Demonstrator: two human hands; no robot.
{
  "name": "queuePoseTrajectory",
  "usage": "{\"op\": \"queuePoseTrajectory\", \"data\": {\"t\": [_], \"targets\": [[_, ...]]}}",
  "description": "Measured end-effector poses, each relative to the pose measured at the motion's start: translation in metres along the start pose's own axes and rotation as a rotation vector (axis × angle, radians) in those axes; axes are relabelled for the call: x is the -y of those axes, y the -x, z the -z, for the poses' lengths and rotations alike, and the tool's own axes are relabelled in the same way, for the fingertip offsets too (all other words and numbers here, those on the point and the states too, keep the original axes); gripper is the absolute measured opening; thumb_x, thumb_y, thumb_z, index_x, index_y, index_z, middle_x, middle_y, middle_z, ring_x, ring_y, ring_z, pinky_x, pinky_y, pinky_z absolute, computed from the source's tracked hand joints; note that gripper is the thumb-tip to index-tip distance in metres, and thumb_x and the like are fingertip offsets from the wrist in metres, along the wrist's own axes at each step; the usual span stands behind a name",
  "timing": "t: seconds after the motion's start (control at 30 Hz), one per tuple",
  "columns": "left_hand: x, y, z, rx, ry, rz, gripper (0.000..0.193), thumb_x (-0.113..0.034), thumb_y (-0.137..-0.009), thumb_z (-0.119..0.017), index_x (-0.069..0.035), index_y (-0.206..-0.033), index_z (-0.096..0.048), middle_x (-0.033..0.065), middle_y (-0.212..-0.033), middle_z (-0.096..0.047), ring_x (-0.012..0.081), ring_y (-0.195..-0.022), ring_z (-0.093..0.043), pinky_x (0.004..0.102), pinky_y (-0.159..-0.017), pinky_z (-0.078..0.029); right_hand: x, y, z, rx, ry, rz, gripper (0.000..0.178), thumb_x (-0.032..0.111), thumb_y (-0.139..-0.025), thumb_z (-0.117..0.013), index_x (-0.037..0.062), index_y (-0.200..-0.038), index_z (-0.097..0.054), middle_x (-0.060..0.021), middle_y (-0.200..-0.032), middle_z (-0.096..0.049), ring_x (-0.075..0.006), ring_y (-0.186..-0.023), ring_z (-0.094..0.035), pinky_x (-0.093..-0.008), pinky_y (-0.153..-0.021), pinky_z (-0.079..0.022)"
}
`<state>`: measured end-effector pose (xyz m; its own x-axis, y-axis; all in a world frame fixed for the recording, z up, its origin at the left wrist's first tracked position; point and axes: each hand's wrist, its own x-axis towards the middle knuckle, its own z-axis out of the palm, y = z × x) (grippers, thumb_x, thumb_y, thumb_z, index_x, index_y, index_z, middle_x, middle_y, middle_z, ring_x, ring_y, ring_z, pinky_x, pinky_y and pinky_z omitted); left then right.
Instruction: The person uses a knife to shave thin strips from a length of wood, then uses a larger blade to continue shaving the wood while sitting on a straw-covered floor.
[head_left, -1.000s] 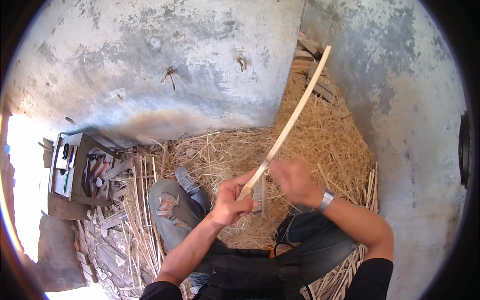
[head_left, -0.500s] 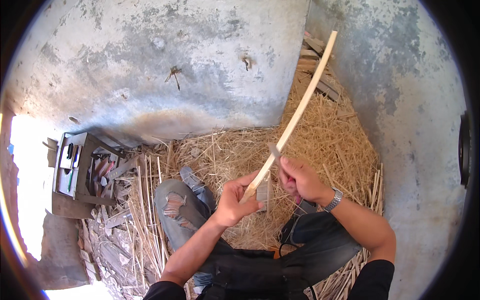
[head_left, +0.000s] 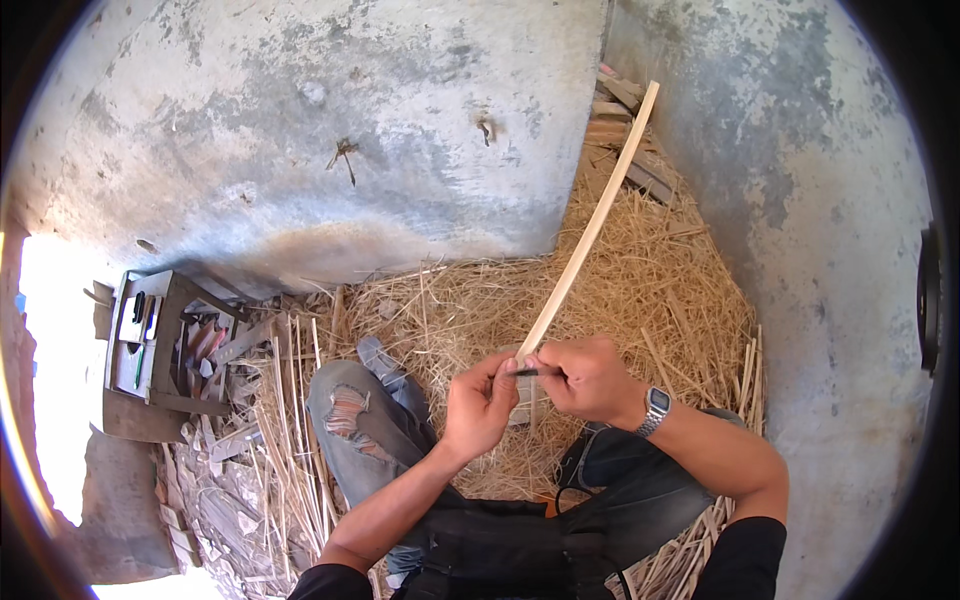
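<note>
A long pale wooden strip [head_left: 592,228] slants up and away to the right. My left hand [head_left: 475,408] grips its near end between thumb and fingers. My right hand [head_left: 597,376], with a watch [head_left: 656,407] on the wrist, is closed around a knife [head_left: 524,373]; its handle is hidden in the fist. The short dark blade lies across the strip's near end, close by my left thumb. Both hands almost meet there, above the shavings between my bent legs.
Wood shavings [head_left: 660,270] cover the floor, with thin sticks [head_left: 300,430] at left. A small wooden stand [head_left: 165,345] holding pens is on the left. Stacked wood pieces [head_left: 650,180] lie in the far corner. Worn walls [head_left: 400,100] rise ahead and at right [head_left: 810,300].
My right hand has drawn the knife down along the strip toward me, from above my left hand to the strip's near end. The strip has shifted slightly down and left.
</note>
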<state>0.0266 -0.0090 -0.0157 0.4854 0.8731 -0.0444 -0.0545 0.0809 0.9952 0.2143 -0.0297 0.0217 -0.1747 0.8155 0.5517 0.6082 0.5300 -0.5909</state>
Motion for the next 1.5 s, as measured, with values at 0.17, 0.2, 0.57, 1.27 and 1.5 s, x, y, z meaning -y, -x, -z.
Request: {"op": "queuePoseTrajectory", "data": {"t": [0.17, 0.2, 0.57, 1.27, 1.5], "targets": [[0.000, 0.001, 0.002, -0.019, -0.058, 0.027, 0.031, -0.024, -0.109, -0.049, 0.000, -0.117, -0.067, -0.0068, -0.063, -0.046, 0.0014, -0.053, -0.038, 0.0224, -0.047, -0.028, 0.001, 0.007, -0.001, 0.251, 0.100, 0.231, 0.017, 0.013, -0.084, -0.071, 0.0153, -0.072, -0.059, -0.0029, -0.056, -0.053, -0.0217, -0.048, -0.058, -0.0348, -0.042, -0.043], [0.000, -0.002, 0.002, -0.028, -0.018, 0.055, 0.031, -0.024, -0.109, -0.049, 0.000, -0.117, -0.066, -0.0068, -0.062, -0.046, 0.0016, -0.053, -0.038, 0.0224, -0.047, -0.029, 0.007, 0.013, -0.006, 0.322, 0.003, 0.252, 0.017, 0.017, -0.085, -0.070, 0.0172, -0.073, -0.058, -0.0017, -0.056, -0.052, -0.0215, -0.049, -0.059, -0.0347, -0.043, -0.044], [-0.013, -0.016, 0.010, 0.096, 0.311, 0.141, 0.036, -0.025, -0.110, -0.044, 0.003, -0.127, -0.058, -0.0012, -0.061, -0.049, 0.0039, -0.048, -0.037, 0.0206, -0.045, -0.029, 0.012, 0.007, 0.015, 0.345, -0.281, -0.110, 0.019, 0.029, -0.095, -0.063, 0.0120, -0.086, -0.061, -0.0031, -0.060, -0.053, -0.0183, -0.051, -0.055, -0.0343, -0.049, -0.043], [-0.009, 0.000, 0.019, 0.240, 0.362, 0.145, 0.048, 0.002, -0.095, -0.052, 0.009, -0.142, -0.049, -0.0023, -0.060, -0.047, 0.0045, -0.046, -0.037, 0.0223, -0.044, -0.028, -0.062, -0.019, 0.041, -0.110, 0.124, -0.318, 0.033, 0.025, -0.107, -0.051, 0.0009, -0.087, -0.062, -0.0134, -0.056, -0.049, -0.0220, -0.045, -0.047, -0.0371, -0.047, -0.037], [-0.004, -0.007, 0.026, 0.216, 0.570, 0.195, 0.048, 0.003, -0.096, -0.053, 0.006, -0.144, -0.048, -0.0024, -0.060, -0.047, 0.0041, -0.045, -0.036, 0.0227, -0.043, -0.029, -0.010, 0.001, -0.005, 0.096, -0.122, -0.327, 0.028, 0.023, -0.104, -0.055, 0.0009, -0.088, -0.063, -0.0190, -0.060, -0.054, -0.0289, -0.049, -0.057, -0.0400, -0.049, -0.042]]}}
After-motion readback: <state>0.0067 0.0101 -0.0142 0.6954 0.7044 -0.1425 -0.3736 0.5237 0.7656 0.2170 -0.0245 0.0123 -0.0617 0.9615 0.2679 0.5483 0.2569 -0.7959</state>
